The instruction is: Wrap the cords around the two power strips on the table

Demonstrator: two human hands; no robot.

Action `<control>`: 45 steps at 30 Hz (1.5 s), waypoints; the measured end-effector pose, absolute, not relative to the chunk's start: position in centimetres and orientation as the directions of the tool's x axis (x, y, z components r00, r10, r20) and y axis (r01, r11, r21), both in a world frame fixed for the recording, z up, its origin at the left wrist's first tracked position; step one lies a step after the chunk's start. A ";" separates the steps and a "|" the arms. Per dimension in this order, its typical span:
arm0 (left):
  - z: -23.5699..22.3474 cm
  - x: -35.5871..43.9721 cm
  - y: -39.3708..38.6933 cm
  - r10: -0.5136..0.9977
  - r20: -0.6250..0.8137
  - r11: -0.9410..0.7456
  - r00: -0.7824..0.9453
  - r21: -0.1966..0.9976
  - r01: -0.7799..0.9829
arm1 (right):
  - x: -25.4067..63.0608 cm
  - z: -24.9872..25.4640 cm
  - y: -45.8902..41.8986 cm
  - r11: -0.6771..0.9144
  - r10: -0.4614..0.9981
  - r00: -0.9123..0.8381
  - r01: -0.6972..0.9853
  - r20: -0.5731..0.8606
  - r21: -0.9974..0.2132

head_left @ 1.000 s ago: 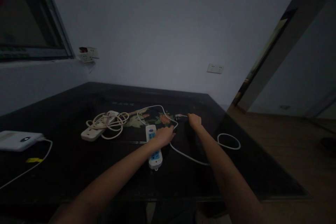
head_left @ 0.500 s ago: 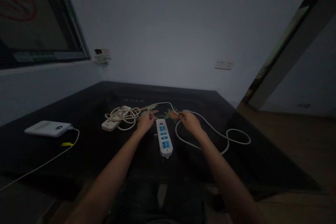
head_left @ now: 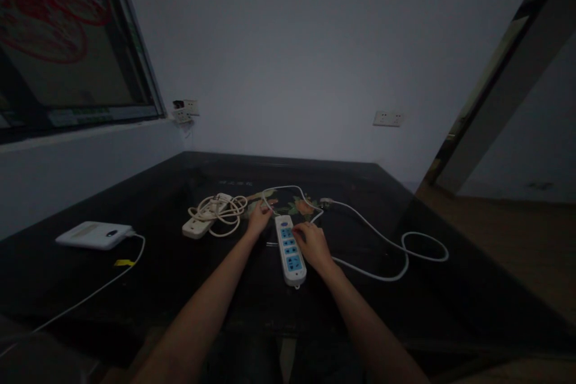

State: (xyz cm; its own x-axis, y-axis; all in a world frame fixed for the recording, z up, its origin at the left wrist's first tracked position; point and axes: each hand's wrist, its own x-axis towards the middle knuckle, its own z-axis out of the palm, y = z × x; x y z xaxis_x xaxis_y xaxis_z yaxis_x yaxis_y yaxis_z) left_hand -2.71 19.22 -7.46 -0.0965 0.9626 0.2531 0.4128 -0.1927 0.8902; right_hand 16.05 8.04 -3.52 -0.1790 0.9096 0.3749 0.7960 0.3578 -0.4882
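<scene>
A white power strip (head_left: 295, 276) with blue socket panels lies lengthwise on the dark table. Its white cord (head_left: 292, 186) leaves the far end, curves behind and loops off to the right. My left hand (head_left: 260, 219) pinches the cord beside the strip's far end, fingers closed. Bent fingers of my right hand (head_left: 314, 244) close at the strip's upper right edge, by the sockets; their undersides are hidden. Beyond that hand, the cord's plug (head_left: 326, 201) rests loose on the table.
A second power strip (head_left: 195, 229) sits at left with its cord (head_left: 234, 207) coiled over it. Farther left lies a white power bank (head_left: 94, 236) with a cable (head_left: 105, 282) attached. Behind the black table (head_left: 288, 165) are wall sockets (head_left: 387, 119) and a window at left.
My right hand has let go of the cord near its plug and moved down and left to the strip's edge. The left hand stays by the cord; the whole view has shifted slightly.
</scene>
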 end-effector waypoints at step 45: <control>-4.5 -1.8 13.9 0.973 -0.013 -0.114 0.231 0.842 0.527 | 15.7 -1.6 8.2 0.151 0.985 -0.169 0.936 -0.028 -0.319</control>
State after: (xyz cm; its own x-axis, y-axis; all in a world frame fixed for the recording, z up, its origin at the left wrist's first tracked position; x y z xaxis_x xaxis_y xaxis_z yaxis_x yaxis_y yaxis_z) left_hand -1.79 13.93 -4.53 0.2311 0.9729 -0.0125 0.5273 -0.1144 0.8420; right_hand 15.67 8.23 -1.61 -0.1687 0.9853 -0.0276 0.9356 0.1512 -0.3190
